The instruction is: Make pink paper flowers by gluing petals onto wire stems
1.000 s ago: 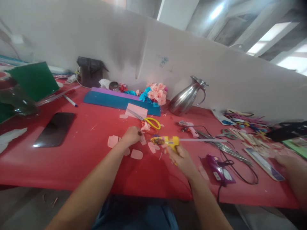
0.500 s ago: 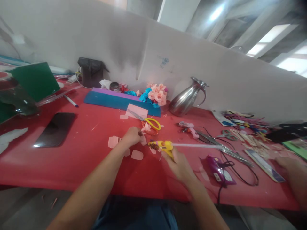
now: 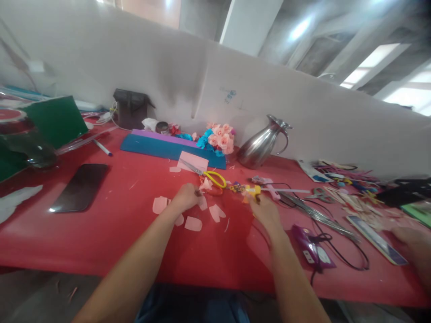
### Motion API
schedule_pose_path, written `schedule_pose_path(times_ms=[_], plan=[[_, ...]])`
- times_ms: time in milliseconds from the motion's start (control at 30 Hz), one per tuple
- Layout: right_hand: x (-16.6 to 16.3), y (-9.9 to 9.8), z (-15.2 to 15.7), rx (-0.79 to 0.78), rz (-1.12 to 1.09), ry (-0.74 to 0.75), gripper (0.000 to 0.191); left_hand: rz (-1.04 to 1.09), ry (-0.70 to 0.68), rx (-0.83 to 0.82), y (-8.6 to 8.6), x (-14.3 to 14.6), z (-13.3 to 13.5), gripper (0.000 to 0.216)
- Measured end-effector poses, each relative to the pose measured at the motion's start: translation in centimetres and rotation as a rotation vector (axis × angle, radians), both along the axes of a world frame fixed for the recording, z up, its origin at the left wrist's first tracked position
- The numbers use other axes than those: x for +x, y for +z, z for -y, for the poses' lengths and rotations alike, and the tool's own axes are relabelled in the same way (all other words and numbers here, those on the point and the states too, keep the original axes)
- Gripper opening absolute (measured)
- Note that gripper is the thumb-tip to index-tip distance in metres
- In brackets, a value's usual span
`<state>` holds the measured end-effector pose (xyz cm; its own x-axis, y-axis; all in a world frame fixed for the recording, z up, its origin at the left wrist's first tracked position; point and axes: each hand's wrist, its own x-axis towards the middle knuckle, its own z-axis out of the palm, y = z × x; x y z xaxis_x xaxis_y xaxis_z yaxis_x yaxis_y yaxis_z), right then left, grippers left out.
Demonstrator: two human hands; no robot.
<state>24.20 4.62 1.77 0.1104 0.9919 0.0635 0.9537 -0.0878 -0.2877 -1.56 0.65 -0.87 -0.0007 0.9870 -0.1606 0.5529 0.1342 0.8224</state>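
My left hand [image 3: 185, 198] is closed around the base of a small pink paper flower [image 3: 205, 183], its fingers pinched together. My right hand [image 3: 265, 209] grips a yellow hot glue gun [image 3: 252, 190], now over the table to the right of the flower. A long clear glue stick [image 3: 292, 191] juts from the gun's back end. Cut pink paper petals [image 3: 193, 224] lie loose below and beside my left hand. Just beyond the flower rest yellow-handled scissors [image 3: 216, 179], their blades over a pink paper sheet [image 3: 198, 162].
A steel jug [image 3: 259, 146], a bunch of paper flowers [image 3: 222, 139] and a blue sheet [image 3: 151, 149] sit along the wall. The phone [image 3: 81, 187] lies left. A purple extension socket [image 3: 311, 249] with cables, and another person's hand [image 3: 407, 235], are right.
My right hand has moved the glue gun away from the flower, rightward and slightly farther back. My left hand stays nearly in place with the flower.
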Motion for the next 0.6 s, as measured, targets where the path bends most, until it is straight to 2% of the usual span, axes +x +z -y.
schedule_pose_path(times_ms=[100,200,233,300,400,600], plan=[[-0.4,0.2,0.4,0.177,0.219,0.042,0.026,0.025,0.008,0.021,0.1,0.2,0.1,0.011],[-2.4,0.5,1.1,0.278,0.118,0.194,0.022,0.099,0.006,0.039,0.0,0.3,0.1,0.011],[-3.5,0.7,1.3,0.255,0.020,0.276,0.021,0.129,0.001,0.044,-0.1,0.3,0.1,0.011],[-5.7,1.0,1.6,0.101,-0.185,0.444,0.020,0.187,-0.016,0.055,-0.3,0.4,0.1,0.010],[-8.8,1.4,1.8,-0.088,-0.311,0.593,0.021,0.262,-0.016,0.079,-0.5,0.4,0.1,0.010],[-10.9,2.2,1.5,-0.157,-0.217,0.586,0.015,0.271,0.025,0.166,-0.2,0.5,0.1,0.010]])
